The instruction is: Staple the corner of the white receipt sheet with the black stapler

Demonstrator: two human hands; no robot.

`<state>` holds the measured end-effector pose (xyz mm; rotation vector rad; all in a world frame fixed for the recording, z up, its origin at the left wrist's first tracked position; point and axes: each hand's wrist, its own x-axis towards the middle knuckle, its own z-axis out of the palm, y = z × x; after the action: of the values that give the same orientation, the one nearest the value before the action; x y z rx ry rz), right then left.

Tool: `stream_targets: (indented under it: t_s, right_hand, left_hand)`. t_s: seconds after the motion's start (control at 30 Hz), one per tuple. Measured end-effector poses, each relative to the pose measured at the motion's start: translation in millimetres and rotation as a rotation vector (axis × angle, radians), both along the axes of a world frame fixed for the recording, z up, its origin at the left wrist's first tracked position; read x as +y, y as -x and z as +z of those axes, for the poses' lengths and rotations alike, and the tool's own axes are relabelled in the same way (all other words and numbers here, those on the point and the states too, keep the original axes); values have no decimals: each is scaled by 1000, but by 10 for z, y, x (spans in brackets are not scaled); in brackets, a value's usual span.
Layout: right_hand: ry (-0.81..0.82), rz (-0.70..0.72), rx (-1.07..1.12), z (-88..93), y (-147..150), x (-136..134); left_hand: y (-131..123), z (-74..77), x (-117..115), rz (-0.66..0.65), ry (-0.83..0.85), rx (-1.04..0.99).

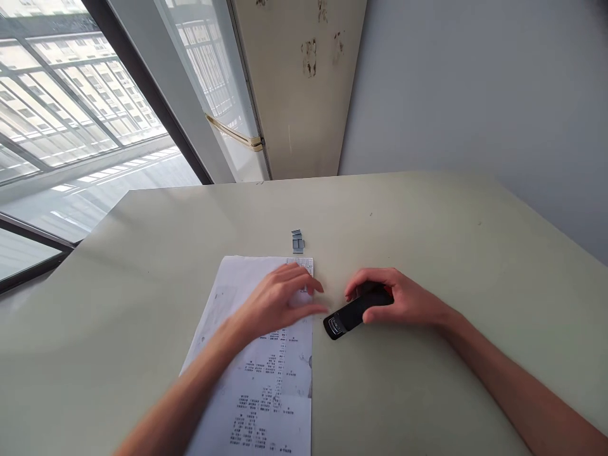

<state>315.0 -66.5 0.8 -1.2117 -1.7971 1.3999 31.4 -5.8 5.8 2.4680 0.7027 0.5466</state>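
Observation:
My right hand (396,296) is wrapped around a black stapler (352,313), which lies at a slant on the table with its badge end pointing left. The fingers cover its far end. Over the upper right part of a stack of printed paper sheets (285,418) hovers my left hand (285,294), thumb and fingers apart with nothing between them. Its fingertips point at the stapler across a small gap. Just beyond the top edge of the paper lie several small grey staple strips (297,242).
A pale table (451,380) spreads beneath everything. Behind it stand a worn fridge-like cabinet (304,95) with a handle, and a grey-blue wall (475,95) to the right. A dark-framed window (71,95) is at the left.

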Motion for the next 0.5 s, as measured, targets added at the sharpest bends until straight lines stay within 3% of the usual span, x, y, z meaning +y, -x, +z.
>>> stream_targets:
  t_s: [0.17,0.3,0.5]
  right_hand:
    - [17,67,-8,18,-58,20]
    - [20,55,8,-7,-66,20]
    - [24,25,44,-12,-72,-3]
  left_hand:
    - [360,1,296,386,-155,113]
    - [488,-96,390,455,-248,188]
    - [474,-188,381,496,-266,205]
